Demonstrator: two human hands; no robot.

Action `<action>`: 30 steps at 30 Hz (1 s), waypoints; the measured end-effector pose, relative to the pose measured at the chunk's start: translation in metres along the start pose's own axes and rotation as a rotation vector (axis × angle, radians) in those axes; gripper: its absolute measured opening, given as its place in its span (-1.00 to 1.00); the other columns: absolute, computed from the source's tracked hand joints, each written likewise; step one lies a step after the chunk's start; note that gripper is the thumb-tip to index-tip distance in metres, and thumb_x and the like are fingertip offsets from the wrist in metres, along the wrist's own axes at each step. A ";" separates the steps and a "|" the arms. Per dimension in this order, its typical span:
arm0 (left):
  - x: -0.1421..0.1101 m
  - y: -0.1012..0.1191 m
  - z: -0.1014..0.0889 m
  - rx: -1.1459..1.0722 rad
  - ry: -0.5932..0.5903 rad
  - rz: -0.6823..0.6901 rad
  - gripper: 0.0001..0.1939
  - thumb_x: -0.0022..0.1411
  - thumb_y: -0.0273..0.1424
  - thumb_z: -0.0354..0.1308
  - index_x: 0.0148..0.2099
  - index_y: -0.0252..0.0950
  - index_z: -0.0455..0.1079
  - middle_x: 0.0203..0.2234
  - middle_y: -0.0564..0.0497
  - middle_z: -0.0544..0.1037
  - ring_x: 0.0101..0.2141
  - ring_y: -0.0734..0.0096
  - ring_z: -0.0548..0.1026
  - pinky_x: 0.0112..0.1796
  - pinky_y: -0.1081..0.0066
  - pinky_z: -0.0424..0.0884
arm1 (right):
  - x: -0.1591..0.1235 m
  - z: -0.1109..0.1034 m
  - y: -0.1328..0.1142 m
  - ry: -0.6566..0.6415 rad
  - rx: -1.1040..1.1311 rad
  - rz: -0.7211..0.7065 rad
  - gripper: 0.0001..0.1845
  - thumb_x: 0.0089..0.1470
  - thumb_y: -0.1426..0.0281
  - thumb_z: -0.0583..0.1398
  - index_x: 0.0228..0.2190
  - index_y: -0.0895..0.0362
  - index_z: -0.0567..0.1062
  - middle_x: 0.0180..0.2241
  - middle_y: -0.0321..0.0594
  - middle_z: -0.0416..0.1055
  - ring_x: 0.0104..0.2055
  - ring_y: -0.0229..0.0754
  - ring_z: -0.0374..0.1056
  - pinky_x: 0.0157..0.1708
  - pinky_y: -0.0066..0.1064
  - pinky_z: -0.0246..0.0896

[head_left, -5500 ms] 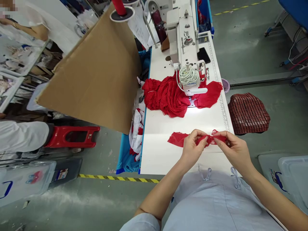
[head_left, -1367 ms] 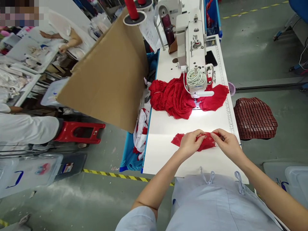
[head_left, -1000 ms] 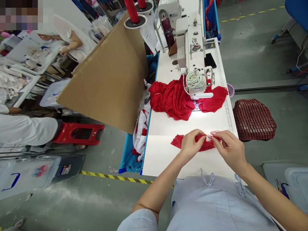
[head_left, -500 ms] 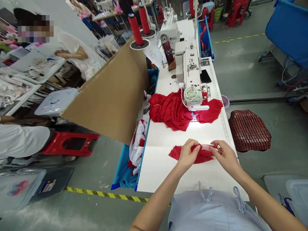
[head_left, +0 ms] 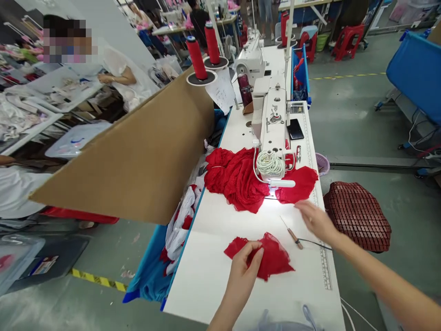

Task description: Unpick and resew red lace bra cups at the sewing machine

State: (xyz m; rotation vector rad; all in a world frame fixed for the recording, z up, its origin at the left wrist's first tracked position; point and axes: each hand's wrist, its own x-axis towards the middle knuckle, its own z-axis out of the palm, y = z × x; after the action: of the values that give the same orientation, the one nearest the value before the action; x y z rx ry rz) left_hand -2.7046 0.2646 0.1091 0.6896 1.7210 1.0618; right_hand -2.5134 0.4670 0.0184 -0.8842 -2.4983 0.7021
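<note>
My left hand [head_left: 244, 269] pinches the red cloth piece [head_left: 274, 261] on the white table [head_left: 203, 280], right hand [head_left: 316, 224] empty, fingers loose, near the sewing machine [head_left: 274, 123]; light pinch probably best, keeping thin cloth clear of the wooden-handled tool [head_left: 295, 239] lying just beside it.

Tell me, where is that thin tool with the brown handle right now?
In the head view, the brown-handled tool lies on the white tabletop, just right of the red piece pinched in the left hand, below the right hand.

Red cloth [head_left: 274, 258], white table [head_left: 203, 280], brown seat [head_left: 358, 216] (gridded)
</note>
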 end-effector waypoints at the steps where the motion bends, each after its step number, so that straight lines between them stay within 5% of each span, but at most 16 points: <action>1: -0.002 -0.004 0.001 -0.017 0.012 -0.036 -0.63 0.26 -0.05 0.13 -0.32 -0.28 0.42 -0.43 0.02 0.44 -0.36 0.37 0.35 -0.31 0.44 0.30 | 0.021 -0.012 0.021 0.026 -0.046 0.015 -0.53 0.18 0.56 -0.06 -0.06 0.02 0.52 -0.13 -0.09 0.53 -0.05 -0.03 0.47 -0.06 -0.09 0.47; 5: -0.011 -0.015 0.013 -0.120 0.083 -0.158 -0.58 0.23 0.01 0.16 -0.30 -0.28 0.45 -0.45 0.04 0.44 -0.40 0.42 0.33 -0.34 0.47 0.29 | 0.119 -0.037 0.094 0.023 -0.245 0.060 -0.45 0.07 0.66 -0.04 -0.01 0.14 0.51 -0.02 0.03 0.50 0.03 0.11 0.39 -0.01 0.04 0.36; 9: -0.019 -0.015 0.023 -0.109 0.171 -0.195 -0.59 0.24 0.01 0.15 -0.23 -0.25 0.52 -0.37 -0.01 0.54 -0.33 0.36 0.40 -0.28 0.45 0.34 | 0.181 -0.033 0.124 -0.171 -0.390 -0.012 -0.53 0.07 0.64 0.04 -0.05 0.11 0.52 0.04 0.00 0.49 0.00 0.08 0.37 -0.14 -0.13 0.37; 15: -0.012 -0.007 0.013 0.090 0.178 -0.183 -0.69 0.22 -0.11 0.17 -0.25 -0.25 0.53 -0.37 -0.05 0.57 -0.32 0.30 0.44 -0.26 0.39 0.37 | 0.186 -0.048 0.139 -0.323 -0.562 -0.051 -0.77 0.21 0.48 0.06 -0.34 0.13 0.52 -0.29 0.01 0.51 -0.16 0.03 0.35 -0.24 -0.19 0.26; 18: -0.002 0.002 0.012 -0.015 0.153 -0.215 -0.73 0.16 -0.16 0.21 -0.31 -0.28 0.49 -0.49 0.02 0.49 -0.41 0.39 0.38 -0.32 0.41 0.34 | 0.162 -0.075 0.141 -0.306 -0.586 -0.036 -0.64 0.29 0.28 -0.02 -0.44 0.10 0.46 -0.36 0.00 0.45 -0.21 0.05 0.34 -0.23 -0.09 0.25; 22: 0.008 0.011 0.012 -0.222 0.075 -0.248 -0.71 0.10 -0.16 0.29 -0.29 -0.30 0.48 -0.40 0.01 0.53 -0.35 0.40 0.43 -0.26 0.41 0.34 | 0.106 -0.112 0.099 -0.079 -0.532 0.032 -0.39 0.30 0.02 -0.30 -0.35 0.02 0.39 -0.37 0.01 0.32 -0.21 0.15 0.32 -0.17 0.09 0.25; 24: 0.011 0.013 0.012 -0.304 0.030 -0.255 -0.67 0.07 -0.13 0.32 -0.26 -0.31 0.49 -0.38 0.01 0.54 -0.34 0.41 0.43 -0.25 0.41 0.34 | 0.069 -0.121 0.055 0.016 -0.322 0.152 -0.47 0.24 -0.12 -0.20 -0.43 -0.06 0.30 -0.42 -0.05 0.26 -0.28 0.16 0.31 -0.29 0.08 0.27; 27: 0.011 0.014 0.009 -0.354 -0.023 -0.242 -0.61 0.04 -0.11 0.36 -0.22 -0.31 0.49 -0.43 0.04 0.50 -0.37 0.45 0.41 -0.29 0.43 0.31 | 0.018 -0.109 -0.024 -0.040 0.247 0.214 -0.68 0.24 -0.02 0.04 -0.31 -0.08 0.37 -0.38 -0.11 0.42 -0.42 0.01 0.39 -0.41 -0.05 0.34; 30: 0.007 0.016 0.008 -0.328 -0.087 -0.180 -0.63 0.07 -0.13 0.35 -0.20 -0.30 0.50 -0.46 0.06 0.47 -0.39 0.47 0.38 -0.32 0.43 0.29 | -0.010 -0.073 -0.087 -0.126 0.681 0.254 -0.81 0.28 0.17 0.09 -0.17 -0.07 0.44 -0.20 -0.13 0.49 -0.43 -0.14 0.43 -0.51 -0.27 0.39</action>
State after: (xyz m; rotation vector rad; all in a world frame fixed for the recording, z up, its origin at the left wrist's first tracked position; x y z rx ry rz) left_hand -2.7007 0.2806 0.1187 0.3603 1.4586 1.1349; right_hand -2.5091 0.4250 0.1249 -0.9039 -2.0155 1.6051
